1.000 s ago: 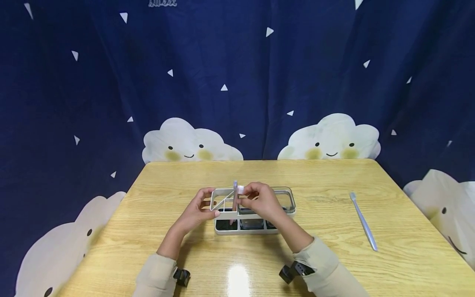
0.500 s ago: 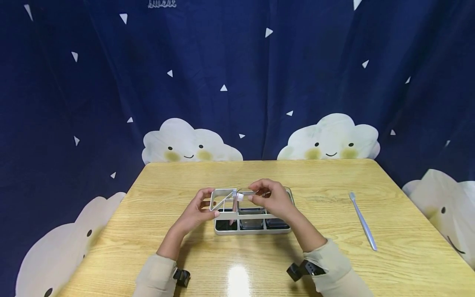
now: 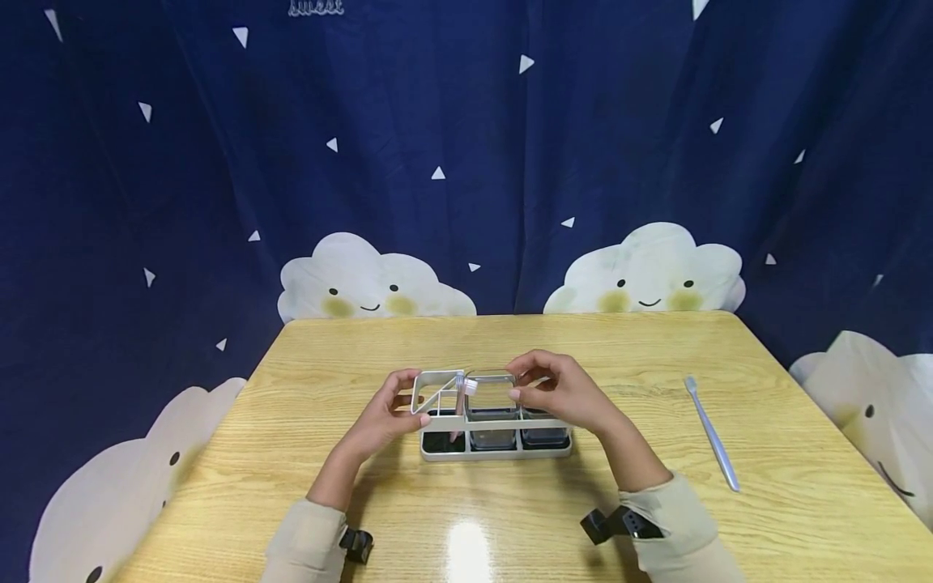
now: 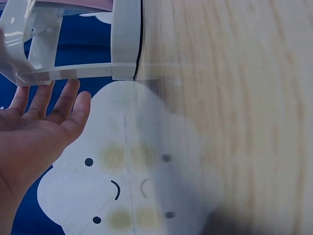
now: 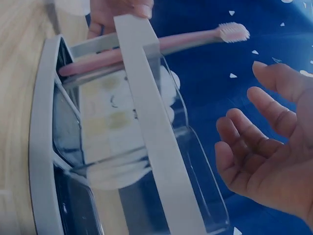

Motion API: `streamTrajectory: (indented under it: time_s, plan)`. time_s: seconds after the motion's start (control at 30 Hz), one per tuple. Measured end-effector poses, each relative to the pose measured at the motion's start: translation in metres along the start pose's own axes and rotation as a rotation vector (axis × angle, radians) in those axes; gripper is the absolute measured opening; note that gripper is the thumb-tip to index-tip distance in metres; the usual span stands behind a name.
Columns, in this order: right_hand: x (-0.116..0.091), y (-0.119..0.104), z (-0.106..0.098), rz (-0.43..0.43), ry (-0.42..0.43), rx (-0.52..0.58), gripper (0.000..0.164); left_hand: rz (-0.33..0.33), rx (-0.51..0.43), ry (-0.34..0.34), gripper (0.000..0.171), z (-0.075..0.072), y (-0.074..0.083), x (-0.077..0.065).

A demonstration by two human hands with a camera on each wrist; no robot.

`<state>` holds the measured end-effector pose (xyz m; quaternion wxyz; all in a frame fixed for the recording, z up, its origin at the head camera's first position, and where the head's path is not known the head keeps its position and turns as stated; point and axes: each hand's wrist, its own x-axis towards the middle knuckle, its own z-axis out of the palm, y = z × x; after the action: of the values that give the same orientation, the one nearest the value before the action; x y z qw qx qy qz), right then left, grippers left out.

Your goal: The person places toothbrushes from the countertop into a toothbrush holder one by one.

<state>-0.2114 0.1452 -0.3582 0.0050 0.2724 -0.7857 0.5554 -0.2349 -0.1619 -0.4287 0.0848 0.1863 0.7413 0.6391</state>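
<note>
White holder (image 3: 481, 424), pink toothbrush (image 5: 190, 38), pale blue toothbrush (image 3: 712, 435), wood-grained yellowish table (image 3: 627, 453); navy curtain (image 3: 394, 97), white triangles (image 3: 438, 173), white clouds (image 3: 372, 279)

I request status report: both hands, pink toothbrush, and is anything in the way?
Left hand grips holder. Right hand holds nothing. Pink toothbrush stands in holder, bristles up. Blue toothbrush lies aside, apparently not obstructing.

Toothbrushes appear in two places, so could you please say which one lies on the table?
It is the bluish toothbrush, lying on the table; the pink toothbrush sits in the holder.
</note>
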Motion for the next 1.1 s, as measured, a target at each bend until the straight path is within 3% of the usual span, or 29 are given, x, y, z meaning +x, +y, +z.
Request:
streamTrajectory:
  time_s: [0.23, 0.47, 0.73, 1.1]
  plan:
    - [-0.006, -0.002, -0.011, -0.003, 0.011, 0.002, 0.028, 0.006, 0.003, 0.001, 0.067, 0.000, 0.000, 0.001]
    - [-0.014, -0.017, -0.017, -0.038, 0.025, 0.010, 0.026, 0.015, 0.016, -0.002, 0.066, -0.001, -0.001, 0.001]
    - [-0.020, 0.009, -0.032, -0.034, 0.041, 0.001, 0.028, -0.009, 0.001, -0.009, 0.067, 0.000, 0.000, 0.001]
    - [-0.027, 0.020, -0.049, -0.017, 0.069, -0.035, 0.030, -0.021, 0.007, -0.025, 0.068, 0.004, 0.025, -0.007]
